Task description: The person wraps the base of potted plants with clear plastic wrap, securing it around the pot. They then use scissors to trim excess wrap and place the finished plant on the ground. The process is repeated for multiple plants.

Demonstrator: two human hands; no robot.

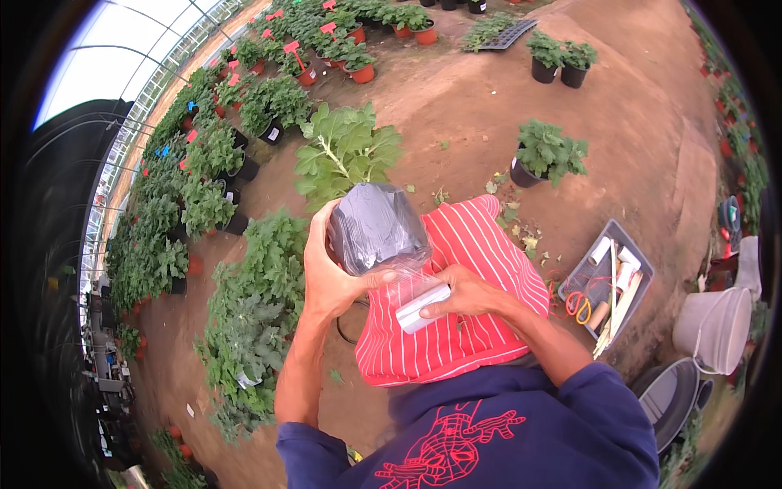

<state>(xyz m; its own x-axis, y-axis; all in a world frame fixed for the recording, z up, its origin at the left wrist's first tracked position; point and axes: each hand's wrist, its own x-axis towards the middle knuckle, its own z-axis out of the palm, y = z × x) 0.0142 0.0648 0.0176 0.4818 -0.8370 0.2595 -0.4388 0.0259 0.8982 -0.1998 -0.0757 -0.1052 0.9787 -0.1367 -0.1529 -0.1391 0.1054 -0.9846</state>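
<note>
My left hand [330, 269] grips a black plastic nursery pot [379, 226] tilted on its side above my lap. Clear stretch film [406, 263] covers the pot and runs down to a film roll [423, 307]. My right hand [467, 290] is closed around one end of that roll. A leafy green plant [348, 147] sticks out beyond the pot, pointing away from me. Under both hands lies a red cloth with white stripes [464, 342], spread over my lap. The pot's far side is hidden.
To the right, a grey tray [647, 269] holds film rolls, sticks and orange-handled scissors [577, 307]. A white bucket [712, 330] stands beyond it. One potted plant [544, 153] sits ahead on the soil; leafy plants [263, 305] crowd my left. Rows of pots [269, 131] line the greenhouse.
</note>
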